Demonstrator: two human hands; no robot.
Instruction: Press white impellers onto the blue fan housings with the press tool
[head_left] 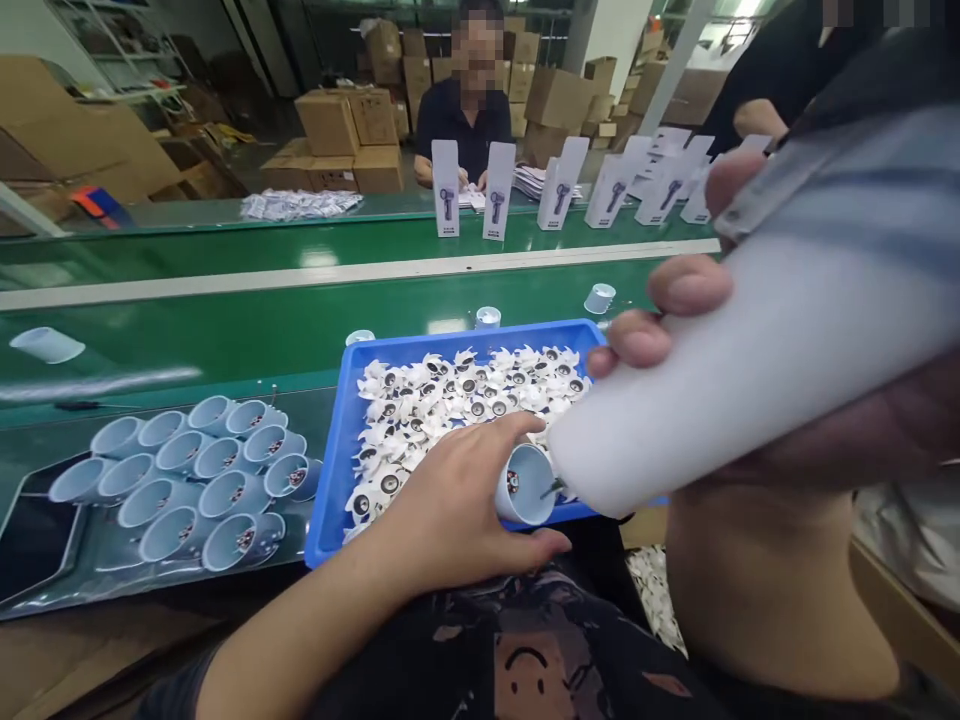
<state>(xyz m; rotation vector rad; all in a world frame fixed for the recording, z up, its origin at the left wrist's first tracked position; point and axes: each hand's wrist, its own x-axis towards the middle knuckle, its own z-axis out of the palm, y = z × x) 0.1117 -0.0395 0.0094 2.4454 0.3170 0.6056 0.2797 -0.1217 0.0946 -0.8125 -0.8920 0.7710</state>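
Note:
My left hand [457, 500] grips a small pale blue cup-shaped housing [525, 485] over the near edge of a blue tray [337, 450], its open end facing right. My right hand [675, 310] holds a big white squeeze bottle [750, 370], tilted with its tip at the mouth of the housing. Several white fan impellers [450, 400] fill the tray.
Several pale blue housings [202, 470] lie in rows on the left of the tray. A green conveyor [225, 330] carries loose housings. Beyond it a seated person [465, 110] works behind upright white product boxes [499, 190]. Cardboard cartons are stacked at the back.

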